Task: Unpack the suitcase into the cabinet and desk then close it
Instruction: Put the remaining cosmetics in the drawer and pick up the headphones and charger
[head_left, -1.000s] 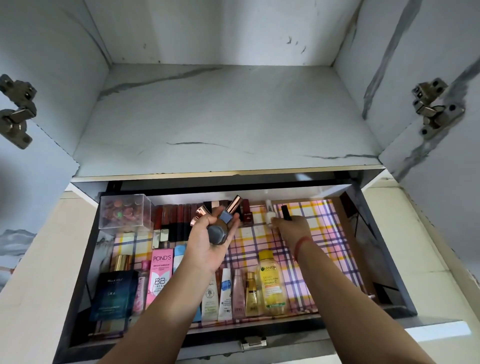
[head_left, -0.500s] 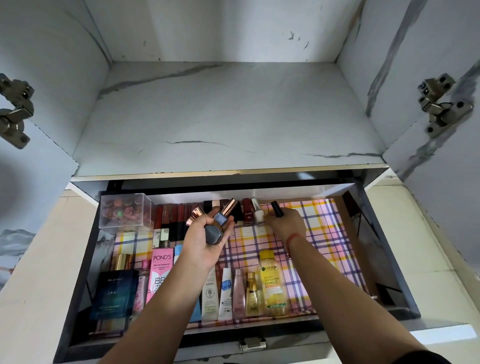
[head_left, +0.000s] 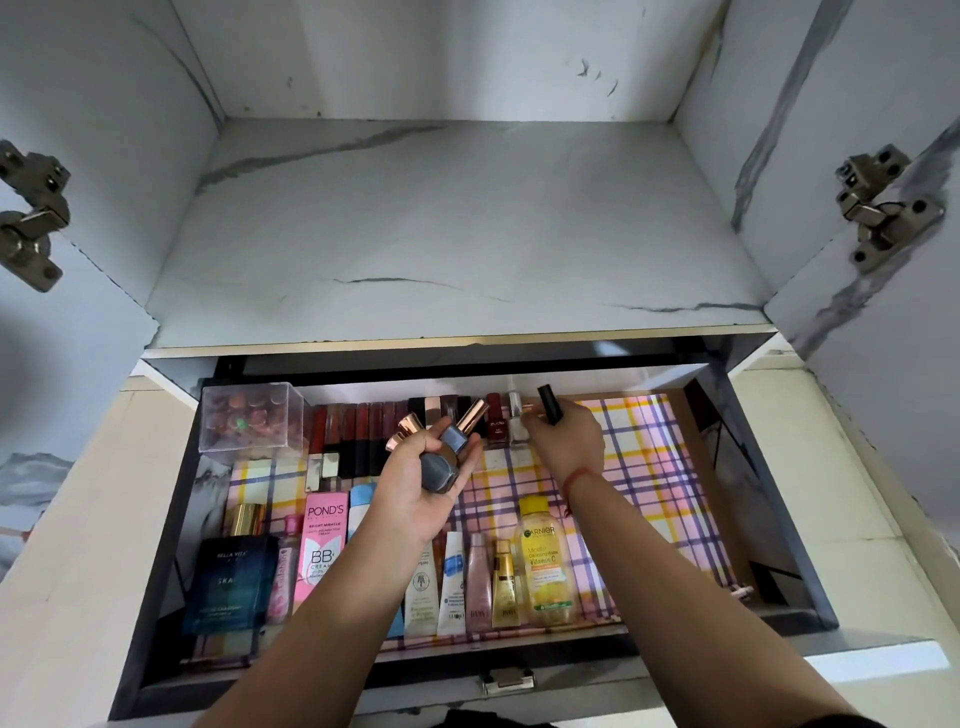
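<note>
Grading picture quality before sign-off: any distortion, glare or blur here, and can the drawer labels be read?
Head view: wide-angle distortion bows the cabinet walls and splays the hinges; lighting soft, no harsh glare; the nail polish bottles look sharp; Pond's box and Garnier bottle labels read clearly; print on small tubes is too fine.

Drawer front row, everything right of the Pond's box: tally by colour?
Blue tube: 1
White tubes: 2
Pink tube: 1
Gold bottle: 1
Yellow Garnier bottle: 1
Total: 6
</note>
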